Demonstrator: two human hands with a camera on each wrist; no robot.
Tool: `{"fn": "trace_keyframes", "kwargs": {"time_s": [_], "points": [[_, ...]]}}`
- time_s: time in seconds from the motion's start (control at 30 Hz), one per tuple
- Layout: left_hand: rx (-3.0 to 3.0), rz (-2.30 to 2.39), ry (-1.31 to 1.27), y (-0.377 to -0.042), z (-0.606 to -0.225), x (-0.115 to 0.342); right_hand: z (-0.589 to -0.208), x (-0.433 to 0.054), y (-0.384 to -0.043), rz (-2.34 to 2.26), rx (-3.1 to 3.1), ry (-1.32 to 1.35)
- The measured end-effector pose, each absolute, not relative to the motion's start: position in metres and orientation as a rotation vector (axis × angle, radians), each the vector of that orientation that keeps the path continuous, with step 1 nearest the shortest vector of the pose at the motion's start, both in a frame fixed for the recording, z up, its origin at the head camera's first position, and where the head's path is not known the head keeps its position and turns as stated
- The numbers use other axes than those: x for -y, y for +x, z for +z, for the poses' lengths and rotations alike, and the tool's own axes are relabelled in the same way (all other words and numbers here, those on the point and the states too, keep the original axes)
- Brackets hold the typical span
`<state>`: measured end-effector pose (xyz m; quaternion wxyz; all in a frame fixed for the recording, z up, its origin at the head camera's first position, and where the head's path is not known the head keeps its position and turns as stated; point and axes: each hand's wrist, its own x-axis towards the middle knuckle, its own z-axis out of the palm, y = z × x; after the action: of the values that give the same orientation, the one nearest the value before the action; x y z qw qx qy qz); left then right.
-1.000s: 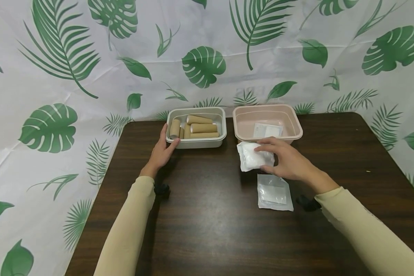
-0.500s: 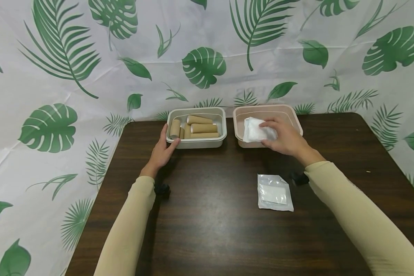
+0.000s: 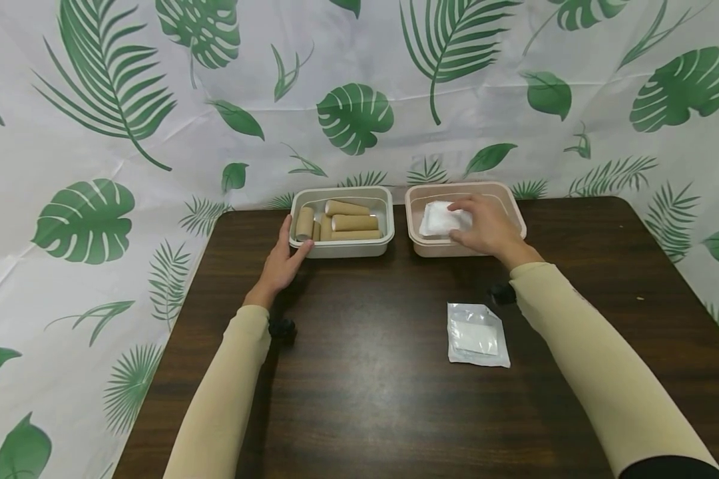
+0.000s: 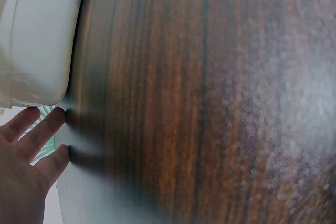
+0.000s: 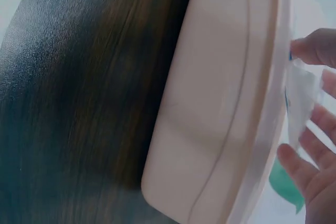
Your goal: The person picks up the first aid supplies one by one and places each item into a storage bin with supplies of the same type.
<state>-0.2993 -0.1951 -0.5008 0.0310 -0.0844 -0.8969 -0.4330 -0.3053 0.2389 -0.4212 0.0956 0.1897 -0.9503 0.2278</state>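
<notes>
My right hand (image 3: 488, 227) reaches into the pink plastic bin (image 3: 509, 206) at the back. Its thumb and fingers hold a puffy white packet (image 3: 436, 219) by the right part, low inside the bin. In the right wrist view, the packet (image 5: 302, 95) shows between thumb and fingers just past the bin's rim. My left hand (image 3: 278, 266) rests at the left corner of a grey plastic bin (image 3: 350, 249), its fairly straight fingers along the side and the thumb at the front rim. Several cardboard tubes (image 3: 353, 223) lie in that grey bin.
A flat clear packet (image 3: 478, 336) with a white pad inside lies on the dark wooden table (image 3: 359, 386), in front of the pink bin. Behind the bins hangs a white leaf-patterned cloth (image 3: 263, 159). The two bins stand side by side with a narrow gap.
My right hand has carried the puffy white packet from in front of the pink bin over its rim and down inside. My left hand has stayed on the grey bin.
</notes>
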Motion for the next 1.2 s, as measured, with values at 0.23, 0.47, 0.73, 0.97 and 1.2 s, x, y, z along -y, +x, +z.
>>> {"fn": "trace_keyframes", "kwargs": {"time_s": [0.23, 0.47, 0.73, 0.97, 1.2], "points": [[2.762, -1.35, -0.259, -0.299, -0.501, 0.194, -0.425, -0.237, -0.303, 0.682, 2.813, 0.556], [2.768, -1.344, -0.264, -0.3, -0.5, 0.194, -0.434, -0.247, -0.293, 0.784, 2.723, 0.608], [2.763, -1.348, -0.249, -0.299, -0.5, 0.196, -0.428, -0.251, -0.271, 0.773, 2.682, 0.669], [2.761, -1.361, -0.255, -0.299, -0.5, 0.195, -0.419, -0.258, -0.24, 0.747, 2.688, 0.754], [2.768, -1.353, -0.25, -0.298, -0.5, 0.195, -0.427, -0.261, -0.202, 0.716, 2.714, 0.864]]}}
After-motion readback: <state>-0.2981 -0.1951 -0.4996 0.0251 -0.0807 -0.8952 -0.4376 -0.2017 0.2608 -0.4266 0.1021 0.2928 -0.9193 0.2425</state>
